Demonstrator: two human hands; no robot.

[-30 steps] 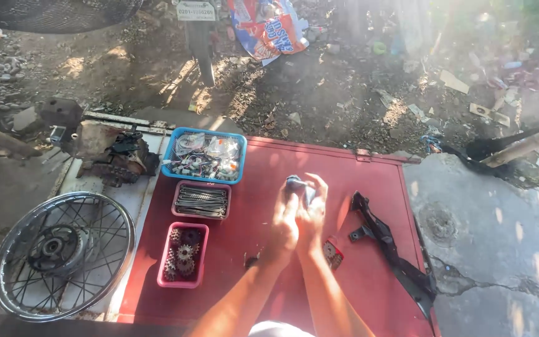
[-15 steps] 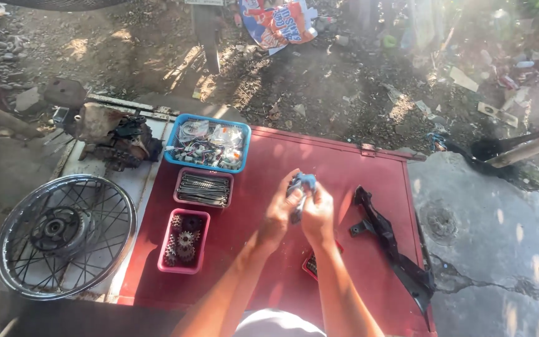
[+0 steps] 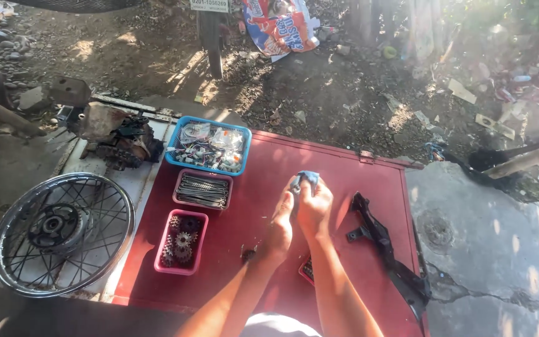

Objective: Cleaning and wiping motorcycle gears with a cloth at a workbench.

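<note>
Standing over a red metal panel [image 3: 263, 187] laid flat on the ground, the person is working with both hands raised together above its middle. The left hand [image 3: 280, 228] and the right hand [image 3: 314, 209] are pressing side by side, fingers curled in tight, and between them they are gripping a small blue object [image 3: 307, 178] whose top is poking out above the fingertips; what kind of part it is I cannot tell. Neither hand is touching the panel. To their left, three trays are sitting in a column on the panel: a blue basket [image 3: 208, 145] with bagged small parts at the far end, a pink tray of thin metal spokes [image 3: 202, 189] just behind it, and a pink tray of gears [image 3: 180, 241] nearest. A black plastic strip [image 3: 383, 244] is lying to the right of the hands, and a small red box [image 3: 307, 269] is peeking out under the right forearm. A spoked wheel [image 3: 61, 234] is resting well off to the left.
</note>
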